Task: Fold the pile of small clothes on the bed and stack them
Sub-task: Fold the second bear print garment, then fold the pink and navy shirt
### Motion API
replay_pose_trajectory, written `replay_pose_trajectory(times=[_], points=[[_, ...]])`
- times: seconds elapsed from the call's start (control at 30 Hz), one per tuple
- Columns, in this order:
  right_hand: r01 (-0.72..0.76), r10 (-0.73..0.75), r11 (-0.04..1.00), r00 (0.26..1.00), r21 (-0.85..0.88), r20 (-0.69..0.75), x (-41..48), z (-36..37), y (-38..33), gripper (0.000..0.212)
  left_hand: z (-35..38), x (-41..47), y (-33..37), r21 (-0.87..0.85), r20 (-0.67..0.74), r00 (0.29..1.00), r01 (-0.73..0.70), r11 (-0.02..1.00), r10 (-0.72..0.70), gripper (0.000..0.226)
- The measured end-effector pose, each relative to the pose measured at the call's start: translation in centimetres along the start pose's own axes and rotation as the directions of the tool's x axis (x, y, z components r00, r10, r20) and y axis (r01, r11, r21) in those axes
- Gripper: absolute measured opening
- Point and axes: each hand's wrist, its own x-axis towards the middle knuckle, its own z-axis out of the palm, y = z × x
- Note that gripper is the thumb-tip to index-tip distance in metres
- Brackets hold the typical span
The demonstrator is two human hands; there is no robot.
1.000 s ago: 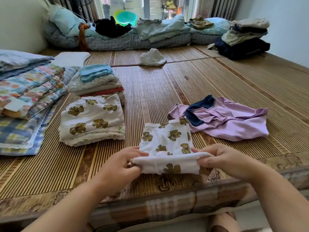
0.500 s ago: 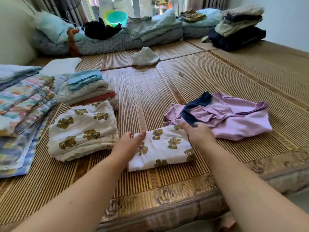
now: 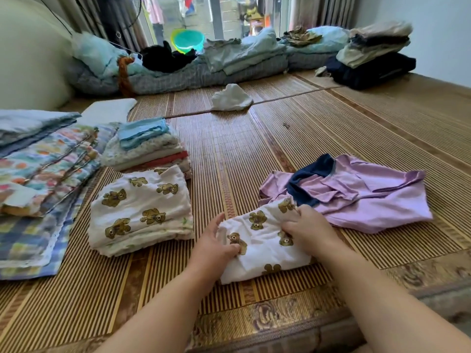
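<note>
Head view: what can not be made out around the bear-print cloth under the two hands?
- Bear-print cloth: parts are covered by the left hand and the right hand. Whether the fingers pinch it or only press it cannot be told.
- Purple garment: its near left corner is hidden under the cloth and the right hand.
- Checked blanket: cut off by the left edge.

Up the middle of the bed (image 3: 318, 336) the striped bamboo mat (image 3: 229, 154) lies bare as far as a crumpled white cloth (image 3: 230, 99). Along the left edge crowd floral quilts (image 3: 43, 169), a blue-topped stack of folded clothes (image 3: 147, 146) and a folded white bear-print pile (image 3: 140, 212). A rumpled lilac garment with navy collar (image 3: 369, 200) touches a small white bear-print piece (image 3: 265, 250) at the near edge.
</note>
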Motion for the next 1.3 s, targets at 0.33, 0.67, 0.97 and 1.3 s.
replay_pose_trajectory(times=[0.33, 0.67, 0.97, 1.3], points=[[0.313, -0.304, 0.913, 0.950, 0.260, -0.077, -3.2, -2.1, -4.5, 0.035, -5.6, -3.8, 3.5, 0.005, 0.003, 0.955, -0.296, 0.955, 0.296, 0.060], [0.505, -0.515, 0.831, 0.857, 0.232, -0.022, 2.6, 4.4, -21.1, 0.051, -20.4, -1.4, 6.4, 0.231, -0.301, 0.836, -0.403, 0.885, 0.459, 0.061], [0.392, -0.389, 0.920, 0.915, -0.012, 0.104, 6.8, 9.5, -22.8, 0.050, -24.0, 4.3, 3.0, 0.565, -0.263, 0.956, 0.042, 0.824, 0.132, 0.072], [0.453, -0.495, 0.836, 0.866, -0.310, -0.071, 2.8, 3.5, -12.5, 0.066, -10.2, 2.8, 8.3, 0.754, -0.010, 0.869, -0.318, 0.575, 0.494, 0.048]])
